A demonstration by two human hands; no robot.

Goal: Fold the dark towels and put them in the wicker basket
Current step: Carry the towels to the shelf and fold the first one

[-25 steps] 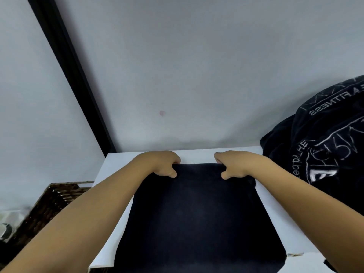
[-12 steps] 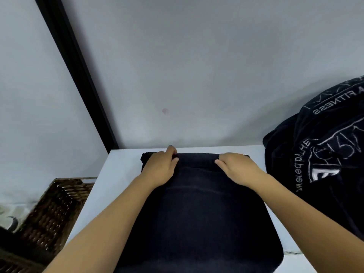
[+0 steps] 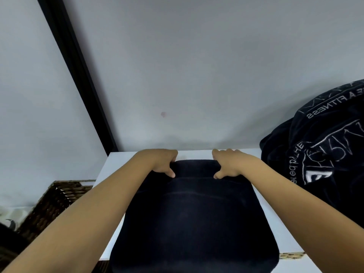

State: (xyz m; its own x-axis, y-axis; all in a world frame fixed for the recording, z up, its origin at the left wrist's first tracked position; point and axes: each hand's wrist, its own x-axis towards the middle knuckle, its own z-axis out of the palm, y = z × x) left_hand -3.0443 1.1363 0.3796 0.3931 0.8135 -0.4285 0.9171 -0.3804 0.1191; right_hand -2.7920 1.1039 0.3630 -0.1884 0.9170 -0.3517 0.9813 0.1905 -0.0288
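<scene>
Nearest the camera, two bare forearms reach forward from the lower corners, one on each side of a dark navy folded towel that lies flat on a white tabletop. The towel's near end hangs past the table's front edge; faint creases cross its upper surface.

At the towel's far edge, the left hand grips the left corner: its fingers curl over the rolled far edge while the thumb presses on the cloth from the near side. The right hand mirrors it on the right corner, fingers curled over the far edge and thumb pinching from the front. Both hands are clamped on the same towel, a short stretch of the folded edge showing between them.

To the left and lower than the table stands a dark brown woven wicker basket, only partly in view; whether it holds anything cannot be told.

On the right, resting on the tabletop against the wall, sits a heap of black towels with white printed lettering, close beside the right forearm.

Beyond the table rises a plain pale grey wall, with a black vertical strip slanting along its left side.
</scene>
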